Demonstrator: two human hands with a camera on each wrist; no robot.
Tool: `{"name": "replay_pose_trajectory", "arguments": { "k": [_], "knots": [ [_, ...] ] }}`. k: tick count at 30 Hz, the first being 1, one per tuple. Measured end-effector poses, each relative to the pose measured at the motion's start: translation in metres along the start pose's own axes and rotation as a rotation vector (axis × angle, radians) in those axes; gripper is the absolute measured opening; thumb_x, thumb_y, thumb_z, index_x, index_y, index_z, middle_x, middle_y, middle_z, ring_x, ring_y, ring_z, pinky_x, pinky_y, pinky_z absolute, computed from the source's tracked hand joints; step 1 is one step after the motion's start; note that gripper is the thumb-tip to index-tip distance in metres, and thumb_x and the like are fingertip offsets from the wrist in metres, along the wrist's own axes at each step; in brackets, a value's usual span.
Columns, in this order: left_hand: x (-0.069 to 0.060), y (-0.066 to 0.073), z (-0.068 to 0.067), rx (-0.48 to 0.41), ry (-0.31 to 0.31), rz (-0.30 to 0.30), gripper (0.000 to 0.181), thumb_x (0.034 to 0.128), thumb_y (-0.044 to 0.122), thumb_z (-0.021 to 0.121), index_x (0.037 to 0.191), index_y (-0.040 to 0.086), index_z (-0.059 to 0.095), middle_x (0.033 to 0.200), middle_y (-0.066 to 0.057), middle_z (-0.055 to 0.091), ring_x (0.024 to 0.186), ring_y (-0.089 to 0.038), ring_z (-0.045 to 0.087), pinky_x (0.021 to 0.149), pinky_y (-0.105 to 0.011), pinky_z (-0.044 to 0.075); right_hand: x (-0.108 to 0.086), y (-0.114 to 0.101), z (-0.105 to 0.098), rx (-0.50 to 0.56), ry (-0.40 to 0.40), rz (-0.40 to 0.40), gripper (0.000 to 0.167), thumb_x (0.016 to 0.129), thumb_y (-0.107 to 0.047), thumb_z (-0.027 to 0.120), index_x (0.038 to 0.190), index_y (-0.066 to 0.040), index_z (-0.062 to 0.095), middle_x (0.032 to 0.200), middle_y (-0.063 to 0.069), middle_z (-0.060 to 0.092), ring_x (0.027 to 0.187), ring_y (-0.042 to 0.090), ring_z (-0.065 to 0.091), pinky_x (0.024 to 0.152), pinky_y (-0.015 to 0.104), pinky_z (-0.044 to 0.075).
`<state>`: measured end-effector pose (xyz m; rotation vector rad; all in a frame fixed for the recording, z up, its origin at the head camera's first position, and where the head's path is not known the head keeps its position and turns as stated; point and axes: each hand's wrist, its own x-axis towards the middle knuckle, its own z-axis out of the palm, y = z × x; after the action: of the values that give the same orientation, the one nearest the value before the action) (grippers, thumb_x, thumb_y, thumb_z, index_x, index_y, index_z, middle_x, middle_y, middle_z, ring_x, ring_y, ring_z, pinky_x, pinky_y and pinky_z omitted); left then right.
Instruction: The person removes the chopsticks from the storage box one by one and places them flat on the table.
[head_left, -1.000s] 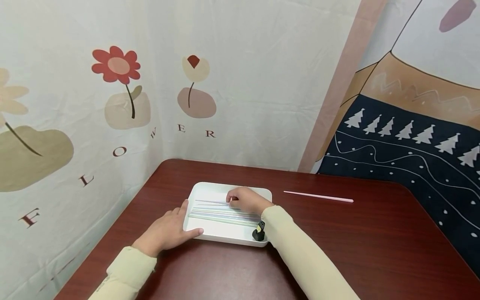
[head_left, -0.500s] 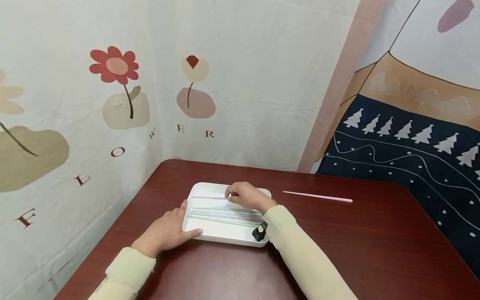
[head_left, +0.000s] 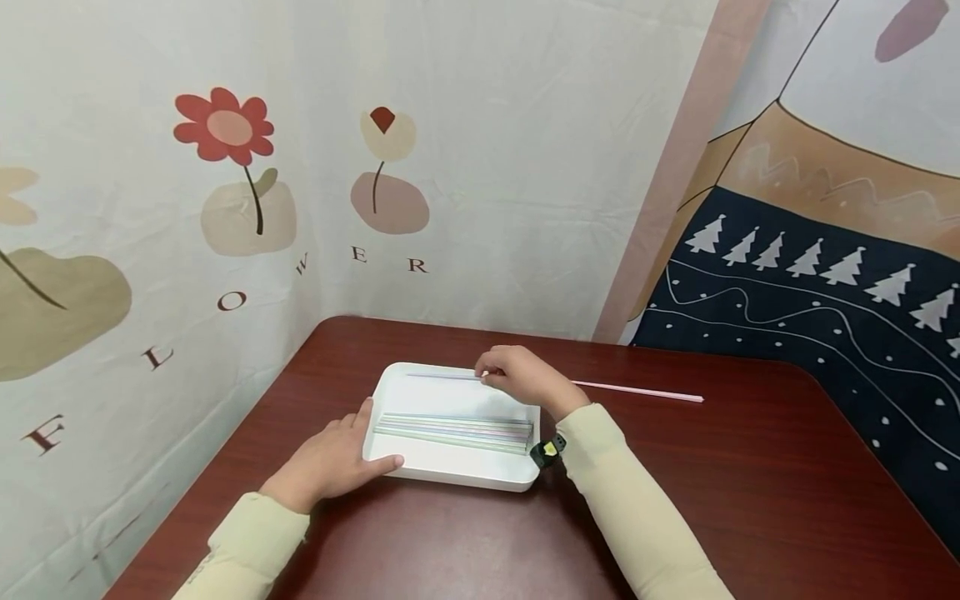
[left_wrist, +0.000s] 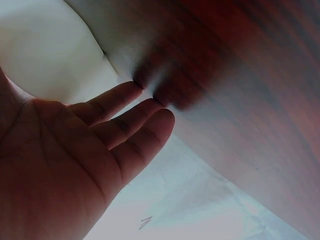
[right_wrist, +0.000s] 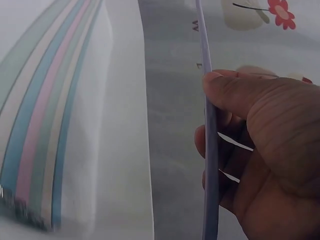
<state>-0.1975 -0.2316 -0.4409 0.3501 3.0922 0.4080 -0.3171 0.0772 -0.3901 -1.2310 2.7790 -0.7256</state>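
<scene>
My right hand [head_left: 521, 372] pinches a pale purple chopstick [right_wrist: 211, 190] between thumb and fingers, held above the far side of a white tray [head_left: 457, 482]. In the right wrist view the chopstick runs alongside the thumb. Several pastel chopsticks [head_left: 453, 432] in green, white, blue and pink lie side by side in the tray. My left hand [head_left: 330, 461] rests at the tray's left edge, thumb across the near left corner. Its fingers look nearly straight in the left wrist view.
A pink chopstick [head_left: 645, 391] lies on the dark red wooden table [head_left: 675, 467], right of the tray. Behind the table hangs a pale cloth [head_left: 510, 208] printed with flowers. A dark cloth with trees [head_left: 795, 308] hangs at the right.
My right hand has lifted the purple chopstick away from the others and moved it back and rightward, to the tray's far edge. The left hand has stayed at the tray's left edge.
</scene>
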Motion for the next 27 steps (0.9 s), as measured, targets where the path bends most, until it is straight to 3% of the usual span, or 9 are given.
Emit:
{"name": "replay_pose_trajectory", "arguments": {
  "k": [16,27],
  "knots": [
    [0.0,0.0,0.0,-0.005,0.007,0.003,0.116,0.0814,0.076,0.058,0.152,-0.009,0.022,0.134,-0.031,0.051,0.119,-0.047,0.053,0.093,-0.057,0.045,-0.071,0.062,-0.038,-0.008,0.073,0.136,0.011,0.095,-0.01,0.067,0.104,-0.012,0.074,0.098,-0.005,0.067,0.089,0.014,0.059,0.085,0.036,0.052],
    [0.0,0.0,0.0,-0.006,0.006,0.006,0.116,0.0812,0.076,0.058,0.151,-0.009,0.023,0.134,-0.031,0.052,0.117,-0.047,0.054,0.09,-0.056,0.046,-0.119,0.113,-0.052,-0.069,0.07,0.135,0.006,0.095,-0.01,0.066,0.099,-0.011,0.072,0.094,0.001,0.066,0.087,0.015,0.057,0.083,0.04,0.051]
  ]
}}
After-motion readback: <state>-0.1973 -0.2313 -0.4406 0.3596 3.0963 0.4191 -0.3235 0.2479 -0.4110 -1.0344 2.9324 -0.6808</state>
